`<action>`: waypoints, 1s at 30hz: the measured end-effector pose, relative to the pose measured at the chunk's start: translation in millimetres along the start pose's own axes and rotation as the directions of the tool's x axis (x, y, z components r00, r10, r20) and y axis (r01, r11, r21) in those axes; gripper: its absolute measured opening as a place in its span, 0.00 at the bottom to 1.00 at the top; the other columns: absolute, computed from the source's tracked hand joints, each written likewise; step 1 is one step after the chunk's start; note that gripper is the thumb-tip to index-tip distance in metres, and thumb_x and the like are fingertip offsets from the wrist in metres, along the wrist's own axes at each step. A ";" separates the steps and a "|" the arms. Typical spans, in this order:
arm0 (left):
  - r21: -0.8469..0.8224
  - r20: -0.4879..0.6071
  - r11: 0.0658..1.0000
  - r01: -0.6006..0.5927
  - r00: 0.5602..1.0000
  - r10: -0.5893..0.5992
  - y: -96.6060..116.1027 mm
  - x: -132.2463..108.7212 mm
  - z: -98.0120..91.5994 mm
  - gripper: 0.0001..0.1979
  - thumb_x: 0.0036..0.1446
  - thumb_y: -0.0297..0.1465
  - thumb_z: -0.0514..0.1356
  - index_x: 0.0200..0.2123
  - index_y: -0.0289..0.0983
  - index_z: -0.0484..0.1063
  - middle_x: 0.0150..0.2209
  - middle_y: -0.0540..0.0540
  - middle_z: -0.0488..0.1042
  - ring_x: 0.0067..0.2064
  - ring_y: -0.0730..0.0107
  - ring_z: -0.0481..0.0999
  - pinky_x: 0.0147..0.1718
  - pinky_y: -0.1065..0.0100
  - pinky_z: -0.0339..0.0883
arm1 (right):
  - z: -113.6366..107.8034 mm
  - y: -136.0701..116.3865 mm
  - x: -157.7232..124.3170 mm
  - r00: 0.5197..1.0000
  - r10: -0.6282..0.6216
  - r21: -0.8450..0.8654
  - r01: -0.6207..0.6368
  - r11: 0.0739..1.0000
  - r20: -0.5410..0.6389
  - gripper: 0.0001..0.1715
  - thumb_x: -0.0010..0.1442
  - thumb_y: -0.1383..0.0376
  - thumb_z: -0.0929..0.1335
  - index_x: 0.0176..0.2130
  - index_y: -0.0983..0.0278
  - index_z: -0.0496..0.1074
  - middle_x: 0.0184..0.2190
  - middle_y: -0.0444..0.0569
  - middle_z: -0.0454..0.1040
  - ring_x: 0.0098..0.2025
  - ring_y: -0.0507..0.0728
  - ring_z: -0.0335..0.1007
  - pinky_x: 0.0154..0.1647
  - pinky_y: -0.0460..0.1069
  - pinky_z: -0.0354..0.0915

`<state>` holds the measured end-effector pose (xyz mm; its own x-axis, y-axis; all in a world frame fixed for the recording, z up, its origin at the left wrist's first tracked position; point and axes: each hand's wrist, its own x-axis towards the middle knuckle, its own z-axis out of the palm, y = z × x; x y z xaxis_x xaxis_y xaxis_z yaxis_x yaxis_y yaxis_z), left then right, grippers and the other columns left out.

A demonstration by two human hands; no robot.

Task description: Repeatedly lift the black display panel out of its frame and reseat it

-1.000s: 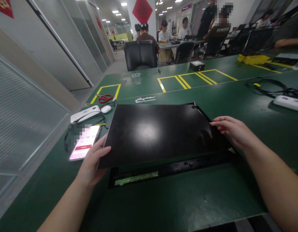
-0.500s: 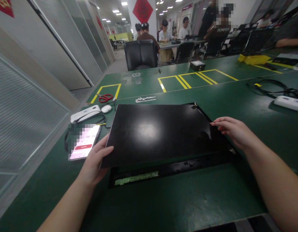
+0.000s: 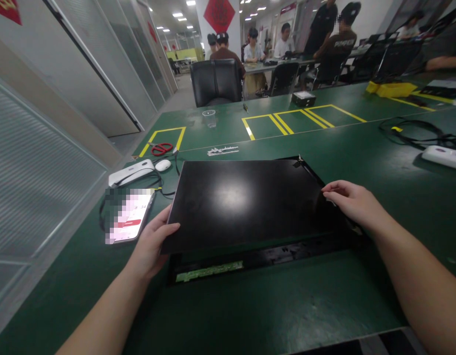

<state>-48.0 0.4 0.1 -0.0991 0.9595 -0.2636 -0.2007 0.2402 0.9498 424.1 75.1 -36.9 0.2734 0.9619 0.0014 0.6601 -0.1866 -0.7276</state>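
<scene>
Over the green tabletop [image 3: 264, 315], it's a black screen panel [image 3: 246, 207], tilted above a thin black frame [image 3: 283, 253]! Left hand [image 3: 152, 246] has the near-left corner, thumb on top, fingers beneath, clamped. Right hand [image 3: 349, 199] pinches thumb and fingertips close together at the right edge; whether on panel or frame, can't tell. Phone [image 3: 135, 217] lies just left.

The left forearm [image 3: 105, 305] is stretched forward from the lower left, and the right forearm [image 3: 416, 266] is angled inward from the lower right. Both are bare. The left hand [image 3: 151, 246] is curled in a grip, its thumb [image 3: 170, 230] laid on top, its fingers partly hidden. The right hand [image 3: 353, 203] is held farther forward, its fingers [image 3: 337, 186] bent and drawn together, fingertips pointed leftward.
</scene>
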 end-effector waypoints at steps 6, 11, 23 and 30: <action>0.019 -0.056 0.999 -0.041 0.998 0.042 -8.2 -0.6 3.6 0.30 0.42 0.30 0.74 0.53 0.37 0.82 0.43 0.43 0.87 0.44 0.47 0.87 0.41 0.58 0.82 | 2.3 -1.8 -1.3 0.997 -0.076 -0.127 0.073 0.989 -0.017 0.13 0.52 0.53 0.71 0.35 0.55 0.80 0.34 0.48 0.84 0.38 0.63 0.79 0.40 0.57 0.69; 0.003 -0.124 0.998 -0.068 0.990 0.068 -13.5 -4.4 12.6 0.26 0.44 0.30 0.71 0.50 0.37 0.81 0.40 0.45 0.85 0.39 0.53 0.85 0.36 0.62 0.78 | 1.4 -8.2 -4.4 0.998 -0.066 -0.173 0.062 0.983 -0.015 0.14 0.52 0.52 0.70 0.35 0.55 0.80 0.34 0.49 0.83 0.37 0.63 0.79 0.39 0.56 0.69; 0.013 -0.135 0.999 -0.037 0.990 0.038 -18.8 1.6 5.8 0.25 0.44 0.37 0.76 0.47 0.38 0.80 0.40 0.45 0.85 0.42 0.50 0.85 0.36 0.63 0.77 | -2.3 -16.8 -7.0 0.999 -0.035 -0.216 0.032 0.976 -0.008 0.13 0.52 0.53 0.69 0.34 0.55 0.80 0.31 0.49 0.82 0.37 0.64 0.79 0.42 0.58 0.69; 0.038 -0.155 0.998 -0.048 0.987 0.053 -19.1 1.1 6.5 0.24 0.46 0.37 0.75 0.47 0.38 0.80 0.38 0.47 0.85 0.41 0.52 0.85 0.35 0.63 0.76 | -2.0 -16.2 -7.5 0.999 -0.046 -0.229 0.046 0.972 0.008 0.14 0.53 0.53 0.68 0.35 0.55 0.80 0.31 0.48 0.82 0.35 0.63 0.79 0.41 0.58 0.70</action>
<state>-38.0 -2.1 -17.3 -0.2591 0.9367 -0.2355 -0.1585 0.1993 0.9670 412.8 70.6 -23.7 0.2372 0.9710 0.0291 0.8147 -0.1825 -0.5504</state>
